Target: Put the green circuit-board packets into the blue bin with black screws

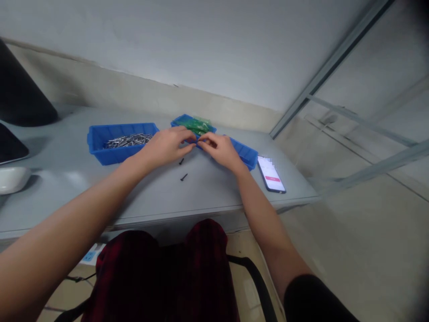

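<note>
Over the desk, my left hand (172,144) and my right hand (219,148) meet, each with thumb and fingers pinched. Whatever is between their fingertips is too small to make out. Just behind them sits a small blue bin (182,118) with green plastic bags (197,125) in it. On the desk below my left hand lie two dark screws (181,161), the nearer screw (184,177) a little to the right. A blue bin (124,155) of slim silver metal fasteners (129,141) stands left of my left hand. Another blue bin (246,153) is partly hidden behind my right hand.
A lit phone (271,175) lies at the right end of the grey desk (150,201). At the left are a white rounded case (14,180), a dark device (10,145) and a black cylinder (23,96). A metal frame (321,71) rises on the right.
</note>
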`<state>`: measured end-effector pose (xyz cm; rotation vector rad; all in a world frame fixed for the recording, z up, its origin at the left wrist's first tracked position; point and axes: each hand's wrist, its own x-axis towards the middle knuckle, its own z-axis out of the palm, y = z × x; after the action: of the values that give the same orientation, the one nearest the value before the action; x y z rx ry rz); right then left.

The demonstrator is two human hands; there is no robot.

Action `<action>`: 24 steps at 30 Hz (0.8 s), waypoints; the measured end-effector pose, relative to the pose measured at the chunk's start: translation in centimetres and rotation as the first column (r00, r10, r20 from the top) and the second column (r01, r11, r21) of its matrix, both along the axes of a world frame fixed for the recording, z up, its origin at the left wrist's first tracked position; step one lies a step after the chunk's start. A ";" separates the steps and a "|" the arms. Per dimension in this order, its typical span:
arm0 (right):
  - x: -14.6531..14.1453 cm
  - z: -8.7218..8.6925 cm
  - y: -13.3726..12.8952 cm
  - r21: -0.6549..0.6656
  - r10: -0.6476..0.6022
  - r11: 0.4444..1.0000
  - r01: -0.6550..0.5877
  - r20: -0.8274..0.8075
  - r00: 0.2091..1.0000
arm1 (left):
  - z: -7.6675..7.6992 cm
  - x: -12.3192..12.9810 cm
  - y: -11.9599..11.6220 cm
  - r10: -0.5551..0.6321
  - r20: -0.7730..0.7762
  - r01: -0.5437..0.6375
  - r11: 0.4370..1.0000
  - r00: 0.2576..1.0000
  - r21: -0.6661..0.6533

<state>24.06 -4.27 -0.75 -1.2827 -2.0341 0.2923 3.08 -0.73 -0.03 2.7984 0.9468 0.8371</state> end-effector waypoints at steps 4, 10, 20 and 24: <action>-0.2 -0.1 0.0 -0.019 0.024 1.000 -0.025 -0.027 0.999 | -0.1 0.2 0.0 -0.035 0.007 0.035 0.999 0.999 -0.014; -0.5 -0.2 0.0 -0.056 0.065 0.996 -0.073 -0.135 0.989 | -0.2 0.3 0.0 -0.036 0.043 0.037 0.999 0.998 -0.021; -0.8 0.3 -0.6 -0.075 0.118 0.989 -0.129 -0.129 0.985 | 0.0 0.2 -0.2 -0.042 0.034 0.043 0.999 0.999 -0.020; -0.3 0.1 -0.2 0.007 0.082 0.997 -0.082 -0.151 0.985 | 0.1 0.3 -0.3 -0.061 0.123 0.063 0.998 0.991 -0.017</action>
<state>23.78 -4.51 -0.65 -1.1424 -1.9603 0.4144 3.33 -1.03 0.08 2.7073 0.8407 0.9720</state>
